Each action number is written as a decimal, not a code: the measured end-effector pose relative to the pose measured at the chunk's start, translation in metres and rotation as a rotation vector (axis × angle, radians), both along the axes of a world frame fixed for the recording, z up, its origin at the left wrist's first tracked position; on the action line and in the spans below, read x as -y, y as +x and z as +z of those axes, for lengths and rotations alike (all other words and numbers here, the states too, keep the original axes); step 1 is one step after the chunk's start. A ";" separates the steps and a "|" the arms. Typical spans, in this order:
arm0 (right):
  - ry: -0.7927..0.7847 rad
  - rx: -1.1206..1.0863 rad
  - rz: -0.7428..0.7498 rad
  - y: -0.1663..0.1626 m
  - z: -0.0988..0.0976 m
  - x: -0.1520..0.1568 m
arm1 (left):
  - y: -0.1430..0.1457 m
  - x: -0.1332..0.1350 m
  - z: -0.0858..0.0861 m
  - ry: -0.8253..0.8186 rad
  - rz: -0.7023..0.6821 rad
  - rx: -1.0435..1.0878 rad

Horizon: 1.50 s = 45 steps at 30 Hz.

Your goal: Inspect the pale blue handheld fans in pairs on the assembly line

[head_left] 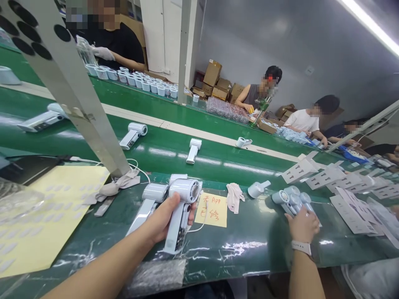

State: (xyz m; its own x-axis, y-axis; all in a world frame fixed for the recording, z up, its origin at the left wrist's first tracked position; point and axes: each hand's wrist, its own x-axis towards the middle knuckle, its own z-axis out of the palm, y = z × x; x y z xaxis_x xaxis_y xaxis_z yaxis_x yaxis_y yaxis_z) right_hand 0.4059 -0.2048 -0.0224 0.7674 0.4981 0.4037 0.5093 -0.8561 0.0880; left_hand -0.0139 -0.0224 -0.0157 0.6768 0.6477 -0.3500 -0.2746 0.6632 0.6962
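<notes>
My left hand (170,211) is closed round the handle of a light-blue handheld fan (183,191), shaped like a small hair dryer. Its round head is up and a dark strip runs along the handle. Just behind it another fan (154,192) lies on the bench, and part of a third head shows. On the right, my right hand (304,226), with a watch on the wrist, has its fingers round one of a cluster of the same fans (293,197); the fingertips are partly hidden. A separate fan (256,189) lies left of that cluster.
A yellow handwritten note (212,209), a cable and a crumpled cloth (235,198) lie between my hands. A metal post (84,112) rises at left beside a yellow sheet (56,207). Fans lie along the green belt (168,145). White cartons (352,211) stand right; co-workers sit opposite.
</notes>
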 end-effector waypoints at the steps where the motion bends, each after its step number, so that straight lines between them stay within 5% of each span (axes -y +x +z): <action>1: -0.005 0.018 0.106 -0.004 0.002 -0.011 | 0.001 0.000 -0.001 -0.015 -0.015 -0.004; 4: -0.078 0.000 0.481 -0.019 0.007 -0.055 | 0.006 -0.001 -0.003 -0.015 0.011 -0.045; 10: -0.187 -0.099 0.710 -0.054 -0.005 -0.114 | 0.008 -0.009 0.001 -0.045 0.106 -0.085; 14: -0.150 -0.103 0.653 -0.070 -0.013 -0.093 | 0.006 -0.012 0.006 -0.049 0.187 -0.039; 19: 0.047 0.010 0.358 -0.070 -0.002 -0.059 | 0.007 -0.005 0.011 -0.018 0.277 -0.024; 21: 0.148 0.058 0.408 -0.086 0.006 -0.069 | 0.007 -0.002 0.013 -0.023 0.284 0.002; 23: 0.158 -0.009 0.631 -0.115 0.013 -0.097 | 0.005 0.001 0.014 -0.003 0.287 0.050; 26: -0.066 -0.307 0.879 -0.170 0.020 -0.160 | 0.003 0.000 0.011 0.023 0.242 0.116; 31: -0.200 -0.463 0.977 -0.233 0.019 -0.271 | 0.002 -0.016 -0.001 -0.030 0.173 0.168; 35: -0.228 -0.550 0.966 -0.246 0.025 -0.318 | 0.001 -0.029 -0.010 0.019 0.184 0.194; 39: -0.145 -0.611 1.064 -0.247 0.047 -0.292 | 0.003 -0.031 -0.012 0.039 0.257 0.270; 45: 0.029 -0.634 1.414 -0.255 0.062 -0.162 | -0.001 -0.026 -0.005 -0.017 0.371 0.354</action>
